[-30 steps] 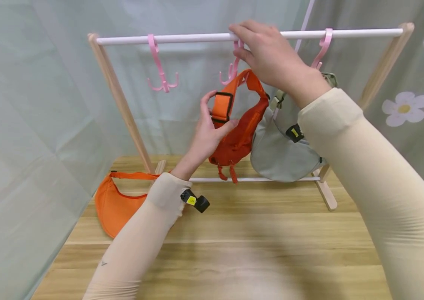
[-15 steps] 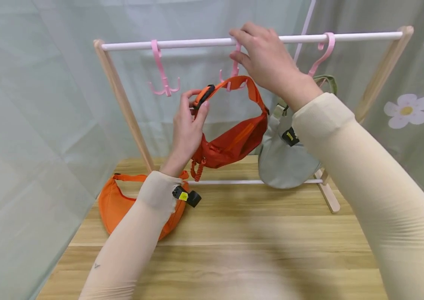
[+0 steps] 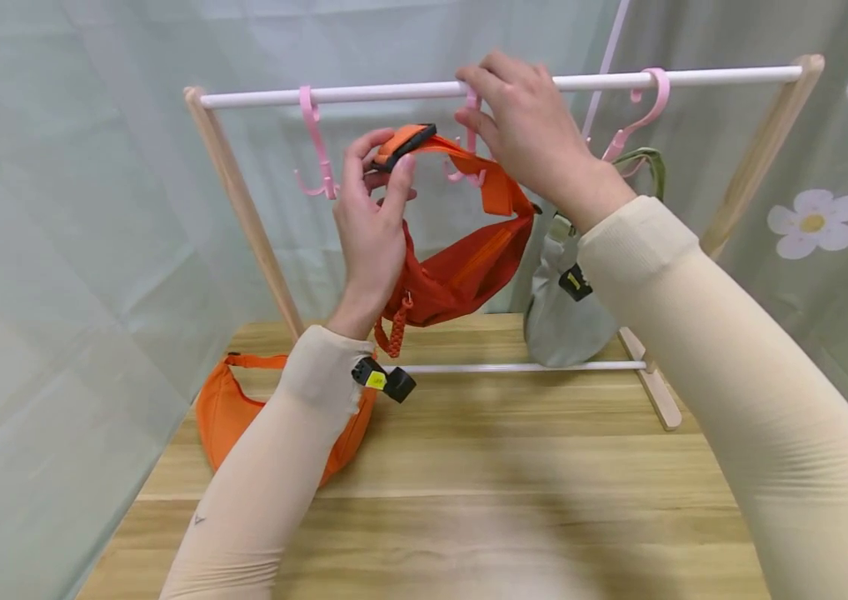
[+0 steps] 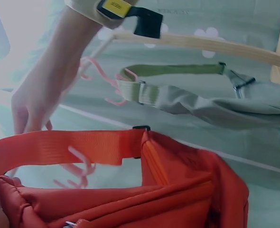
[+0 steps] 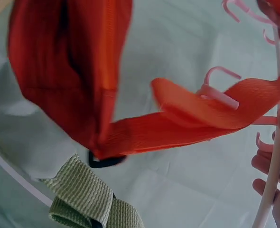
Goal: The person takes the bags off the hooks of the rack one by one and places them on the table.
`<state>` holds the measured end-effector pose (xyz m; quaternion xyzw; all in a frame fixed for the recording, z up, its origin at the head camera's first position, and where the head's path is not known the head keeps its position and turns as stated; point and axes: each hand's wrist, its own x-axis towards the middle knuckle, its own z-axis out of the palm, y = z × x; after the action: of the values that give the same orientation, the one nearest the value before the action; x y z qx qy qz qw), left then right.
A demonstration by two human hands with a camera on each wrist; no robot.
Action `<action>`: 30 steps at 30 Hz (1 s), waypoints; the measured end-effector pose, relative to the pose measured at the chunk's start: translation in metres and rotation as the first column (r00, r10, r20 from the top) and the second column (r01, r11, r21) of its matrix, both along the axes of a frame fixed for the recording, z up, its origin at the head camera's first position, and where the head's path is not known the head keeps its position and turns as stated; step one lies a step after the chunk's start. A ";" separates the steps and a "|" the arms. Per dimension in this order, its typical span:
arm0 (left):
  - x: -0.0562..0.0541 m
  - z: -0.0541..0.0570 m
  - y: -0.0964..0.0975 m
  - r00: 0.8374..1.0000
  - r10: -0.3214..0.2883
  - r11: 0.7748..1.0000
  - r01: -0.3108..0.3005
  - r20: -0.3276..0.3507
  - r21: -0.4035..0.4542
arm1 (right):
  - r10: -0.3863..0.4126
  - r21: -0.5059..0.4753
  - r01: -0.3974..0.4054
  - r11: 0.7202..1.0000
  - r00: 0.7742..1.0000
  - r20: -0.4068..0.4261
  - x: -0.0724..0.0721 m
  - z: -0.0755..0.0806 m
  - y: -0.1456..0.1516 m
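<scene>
My left hand (image 3: 373,225) pinches the strap of a red-orange waist bag (image 3: 469,271) at its black buckle (image 3: 405,148), fingers behind and thumb in front. The bag hangs below in a sling, its zip pull dangling. My right hand (image 3: 532,125) is at the white rail (image 3: 394,92), fingertips over it and thumb against the middle pink hook (image 3: 472,137), holding the hook there. The orange strap (image 4: 97,147) crosses this hook, whose prongs (image 4: 80,166) show inside the loop in the left wrist view; whether the strap bears on a prong I cannot tell.
A left pink hook (image 3: 313,125) hangs bare. From the right pink hook (image 3: 652,100) hangs a grey-green bag (image 3: 570,321), partly behind my right arm. An orange crescent bag (image 3: 229,417) lies on the wooden table (image 3: 506,500), partly behind my left forearm. Wooden posts (image 3: 244,208) support the rail.
My left hand has moved left, then up, raising the buckle end of the strap. The waist bag has swung left and spread wider. The grey bag has turned. My right hand stays at the rail.
</scene>
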<state>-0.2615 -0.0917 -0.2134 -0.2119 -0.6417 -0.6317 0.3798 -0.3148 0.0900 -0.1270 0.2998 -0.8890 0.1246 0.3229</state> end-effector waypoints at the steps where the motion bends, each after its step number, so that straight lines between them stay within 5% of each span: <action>1: 0.001 0.002 0.001 1.000 -0.005 1.000 0.005 -0.023 0.020 | 0.001 0.000 -0.001 1.000 1.000 -0.002 0.000 0.000 -0.001; 8: 0.005 0.012 -0.001 0.997 -0.056 0.995 0.060 -0.056 0.082 | -0.007 0.000 0.007 1.000 1.000 0.004 0.000 0.001 -0.002; 22: 0.009 0.021 -0.024 0.999 -0.040 0.995 0.039 -0.010 -0.088 | -0.019 0.001 0.019 1.000 1.000 0.016 0.002 0.000 0.001; 27: 0.008 0.023 -0.033 0.999 -0.040 0.991 0.038 -0.008 -0.127 | 0.020 -0.112 -0.023 0.993 0.999 -0.028 0.014 -0.006 0.007; 30: 0.007 0.024 -0.038 0.999 -0.049 0.989 0.047 -0.009 -0.143 | 0.102 -0.275 -0.141 0.951 0.983 -0.151 0.027 -0.020 0.017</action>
<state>-0.2540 -0.1297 -0.1894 -0.2578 -0.6776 -0.5919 0.3522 -0.2875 0.1072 -0.1467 0.3123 -0.8177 0.2501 0.4138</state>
